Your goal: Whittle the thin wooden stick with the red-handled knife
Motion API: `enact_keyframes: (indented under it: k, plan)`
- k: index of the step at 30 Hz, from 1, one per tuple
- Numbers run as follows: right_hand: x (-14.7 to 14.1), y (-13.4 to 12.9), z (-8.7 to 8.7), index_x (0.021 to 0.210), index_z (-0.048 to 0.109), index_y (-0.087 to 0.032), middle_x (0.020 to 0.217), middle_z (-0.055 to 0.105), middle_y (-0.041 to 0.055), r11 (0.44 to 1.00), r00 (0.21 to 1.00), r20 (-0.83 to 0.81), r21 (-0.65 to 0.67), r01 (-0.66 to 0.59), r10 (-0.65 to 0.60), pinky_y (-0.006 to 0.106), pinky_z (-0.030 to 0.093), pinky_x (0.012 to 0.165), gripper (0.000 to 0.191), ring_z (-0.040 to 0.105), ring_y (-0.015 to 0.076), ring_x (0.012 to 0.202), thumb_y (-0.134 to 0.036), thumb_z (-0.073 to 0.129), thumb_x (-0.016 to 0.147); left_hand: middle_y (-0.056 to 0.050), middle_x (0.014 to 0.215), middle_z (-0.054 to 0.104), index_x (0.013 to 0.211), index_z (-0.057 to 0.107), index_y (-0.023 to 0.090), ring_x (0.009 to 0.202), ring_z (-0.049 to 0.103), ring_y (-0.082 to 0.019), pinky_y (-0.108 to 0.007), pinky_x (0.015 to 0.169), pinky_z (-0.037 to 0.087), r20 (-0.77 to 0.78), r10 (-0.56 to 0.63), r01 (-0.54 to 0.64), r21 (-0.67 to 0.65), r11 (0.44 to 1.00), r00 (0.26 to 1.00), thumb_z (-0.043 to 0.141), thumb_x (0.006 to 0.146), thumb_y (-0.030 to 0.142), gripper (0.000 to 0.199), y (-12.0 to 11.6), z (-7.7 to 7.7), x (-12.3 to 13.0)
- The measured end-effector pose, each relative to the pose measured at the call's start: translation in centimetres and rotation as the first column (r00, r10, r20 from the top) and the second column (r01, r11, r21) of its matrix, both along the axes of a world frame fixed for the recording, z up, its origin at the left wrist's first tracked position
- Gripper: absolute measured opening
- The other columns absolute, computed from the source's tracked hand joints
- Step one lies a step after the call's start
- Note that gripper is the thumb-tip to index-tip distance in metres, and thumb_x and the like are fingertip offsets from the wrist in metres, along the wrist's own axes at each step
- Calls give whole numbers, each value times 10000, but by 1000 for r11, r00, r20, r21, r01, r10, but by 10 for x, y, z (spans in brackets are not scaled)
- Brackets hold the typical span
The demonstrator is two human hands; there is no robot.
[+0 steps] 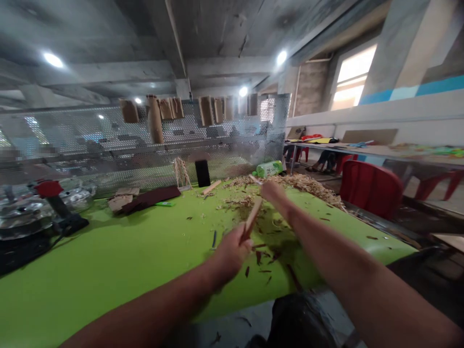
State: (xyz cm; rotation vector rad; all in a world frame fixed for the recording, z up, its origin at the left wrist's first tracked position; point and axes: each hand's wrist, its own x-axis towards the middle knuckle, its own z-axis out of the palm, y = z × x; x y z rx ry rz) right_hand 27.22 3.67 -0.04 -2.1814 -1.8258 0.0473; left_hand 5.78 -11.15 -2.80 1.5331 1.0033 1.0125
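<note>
My left hand (232,249) is closed around the lower end of a wooden stick (253,216), which slants up and away over the green tabletop (145,261). Just past the stick's far end, my right hand (274,193) makes a fist, slightly blurred. A thin pale blade, seemingly a knife (255,180), pokes out from its left side; the handle is hidden in the fist. Below and around both hands lie wood shavings (241,202) and darker bark strips (259,257). A blue pen-like thing (214,239) rests left of my left hand.
Behind stands a perforated metal screen (224,145) with a black phone (202,173) leaning near it. A green-labelled bottle (270,168) lies at the back right, beside heaped shavings. A red and black power tool (58,205) stands left; a red chair (371,188) stands right.
</note>
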Motion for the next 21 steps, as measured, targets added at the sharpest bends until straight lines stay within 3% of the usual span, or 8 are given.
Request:
enact_keyframes:
  k: [3,5,10,14,21]
  plan:
    - [27,10,1,1139,698,-57,1062,693,256,995,994,-47,9,103,-103,281,479,710,381,684,278,969,-186,445,884,47,632,477,1248,501,178,460,369,-84,-194,412,307,44,-7,11,-82,997,999,573,871,337,416,3,1,-3]
    - [16,9,-1,1142,708,-101,1071,702,231,994,993,-77,50,94,-90,276,472,714,381,685,270,959,-213,450,885,79,590,424,1301,434,188,417,312,-73,-182,382,280,80,32,-22,-123,992,996,525,894,325,439,15,1,-9]
    - [-53,-15,-7,1067,734,-189,964,742,142,970,984,13,167,-178,178,255,445,682,352,692,232,863,-286,449,884,86,578,434,1167,469,205,402,328,-62,-156,368,265,116,58,-42,-133,990,992,525,884,335,317,42,-7,-20]
    - [-83,-40,-9,972,753,-209,922,750,121,916,921,167,140,-375,352,267,453,689,336,693,230,832,-302,448,867,100,536,400,1004,483,213,365,312,-57,-154,357,239,81,132,-124,-101,987,988,527,868,307,171,48,-8,-18]
    - [-98,-53,-9,1003,747,-196,945,749,139,896,877,229,37,-442,423,265,486,731,315,703,220,872,-262,473,862,103,496,376,834,457,214,348,317,-58,-172,374,218,15,254,-253,-48,966,967,573,834,243,120,54,-8,-16]
